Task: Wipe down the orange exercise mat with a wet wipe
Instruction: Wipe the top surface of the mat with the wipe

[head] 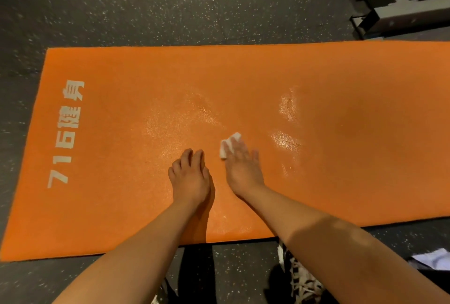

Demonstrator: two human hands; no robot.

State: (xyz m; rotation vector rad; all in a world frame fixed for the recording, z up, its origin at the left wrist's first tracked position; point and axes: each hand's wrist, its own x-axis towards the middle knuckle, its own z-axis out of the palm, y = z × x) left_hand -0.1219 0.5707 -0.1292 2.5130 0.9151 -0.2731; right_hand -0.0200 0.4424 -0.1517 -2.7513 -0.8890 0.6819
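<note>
I am pressing my right hand flat, fingers straight and close together, onto the small white folded wet wipe. The wipe is lying near the middle of the long orange foam exercise mat. Only its far left corner is showing past my fingertips; the rest is hidden under my fingers. This hand is looking blurred, so I cannot make out the thumb.

Just to the left, my left hand is resting on the mat with its fingers spread and its fingertips touching the foam, holding nothing.

Wet, shiny patches are glinting on the mat to the far side and right of both hands. White printed lettering is running along the mat's left end. The mat is lying on the dark speckled rubber floor, and its right end is being cut off by the frame.

Near me, a dark shoe with pale laces is partly covered by my right forearm. At the near right edge something white is being cut off; I cannot tell what it is.
</note>
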